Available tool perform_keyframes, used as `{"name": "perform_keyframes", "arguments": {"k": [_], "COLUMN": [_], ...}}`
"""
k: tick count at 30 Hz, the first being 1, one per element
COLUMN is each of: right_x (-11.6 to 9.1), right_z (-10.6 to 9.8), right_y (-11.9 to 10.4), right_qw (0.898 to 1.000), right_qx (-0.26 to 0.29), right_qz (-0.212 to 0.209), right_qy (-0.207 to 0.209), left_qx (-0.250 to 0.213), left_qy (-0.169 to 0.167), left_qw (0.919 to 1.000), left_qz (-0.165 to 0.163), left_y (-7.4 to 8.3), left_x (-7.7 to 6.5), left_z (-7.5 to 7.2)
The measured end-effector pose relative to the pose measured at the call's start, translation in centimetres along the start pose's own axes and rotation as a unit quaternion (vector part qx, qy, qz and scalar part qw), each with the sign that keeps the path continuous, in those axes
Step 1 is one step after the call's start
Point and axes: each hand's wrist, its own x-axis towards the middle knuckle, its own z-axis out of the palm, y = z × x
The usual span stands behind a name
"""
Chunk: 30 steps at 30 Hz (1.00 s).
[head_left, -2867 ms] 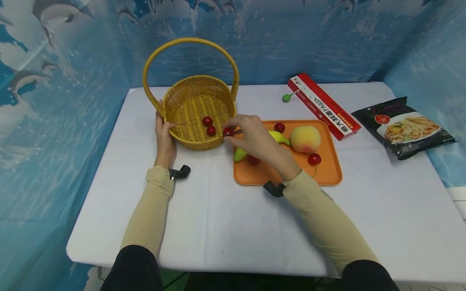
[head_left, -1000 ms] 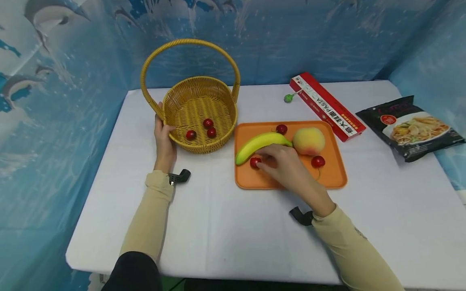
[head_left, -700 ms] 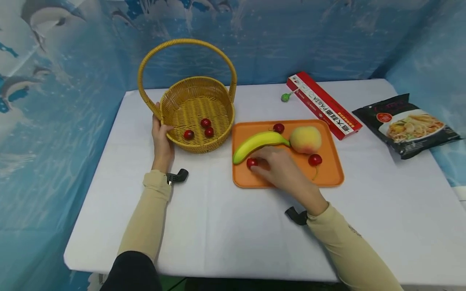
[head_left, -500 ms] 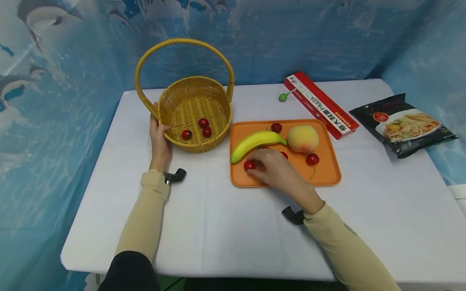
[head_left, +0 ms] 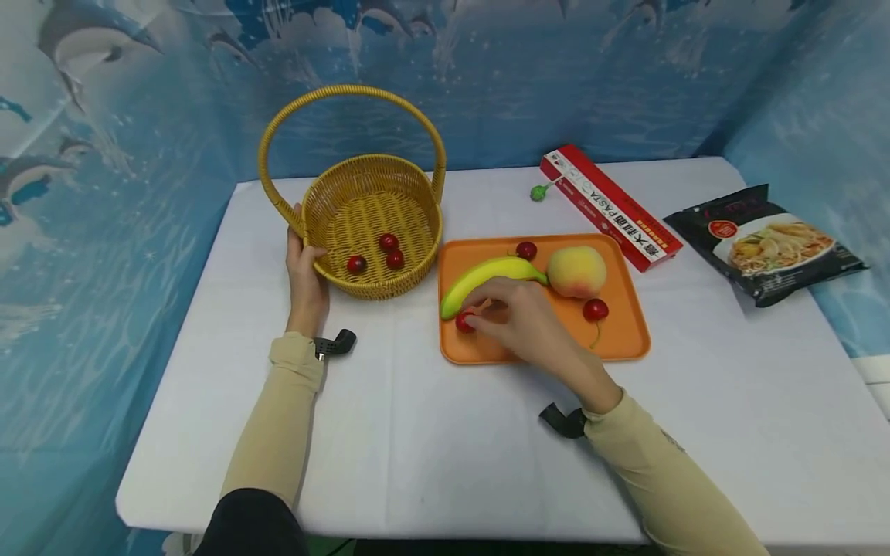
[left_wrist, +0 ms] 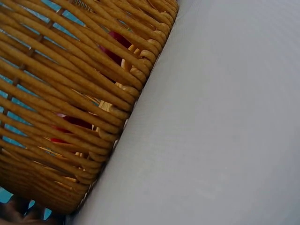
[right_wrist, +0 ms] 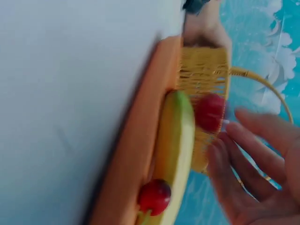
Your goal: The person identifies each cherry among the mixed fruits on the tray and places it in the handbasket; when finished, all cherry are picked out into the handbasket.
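Note:
My left hand [head_left: 306,286] holds the left side of the yellow wicker basket [head_left: 378,289], thumb over the rim. Inside lie three cherries [head_left: 395,259]; two show red through the weave in the left wrist view. Over the left part of the orange tray [head_left: 626,340], my right hand [head_left: 518,316] pinches a cherry [head_left: 464,321] at its fingertips. In the right wrist view that cherry [right_wrist: 210,112] is raised above the tray. Behind the hand lies a banana [head_left: 497,270]; beside it in the right wrist view rests another cherry [right_wrist: 154,197], hidden by the hand in the head view.
A peach [head_left: 577,272] and two more cherries, one at the back [head_left: 526,250] and one at the right [head_left: 596,310], lie on the tray. Behind stand a red pasta box [head_left: 612,205] and a small green stemmed item [head_left: 538,192]. A black noodle bag [head_left: 765,247] lies far right.
A third cherry has gone from my right hand into the basket. That hand has gone back to the tray, taken another cherry and shifted it left. The left hand stays at the basket.

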Motion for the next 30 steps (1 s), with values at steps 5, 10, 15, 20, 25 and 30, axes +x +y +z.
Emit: {"name": "perform_keyframes", "arguments": {"k": [5, 10, 15, 20, 25, 30], "right_x": [0.5, 0.2, 0.1, 0.0, 0.1, 0.8], "right_z": [-0.3, 0.3, 1.5, 2.3, 2.6, 1.7], "right_y": [-0.8, -0.4, -0.3, -0.7, -1.1, -1.9], "right_qw": [1.000, 0.997, 0.994, 0.991, 0.989, 0.991], "right_qx": [0.011, 0.003, -0.005, -0.044, -0.060, -0.045], "right_qz": [0.016, 0.032, 0.024, 0.002, -0.004, -0.010], "right_qy": [-0.010, -0.064, -0.109, -0.126, -0.133, -0.126], "left_qx": [-0.008, 0.007, 0.006, -0.001, 0.002, 0.005], "left_qy": [0.002, -0.009, -0.004, 0.002, -0.003, -0.002], "left_qw": [1.0000, 0.9999, 1.0000, 1.0000, 1.0000, 1.0000], "left_qz": [-0.002, 0.003, -0.001, -0.003, 0.005, 0.005], "left_y": [0.0, 0.1, -0.1, -0.1, -0.1, -0.1], "left_x": [-0.1, 0.2, 0.0, -0.2, -0.1, 0.0], "left_z": [0.0, 0.2, -0.1, -0.1, 0.0, 0.0]}}
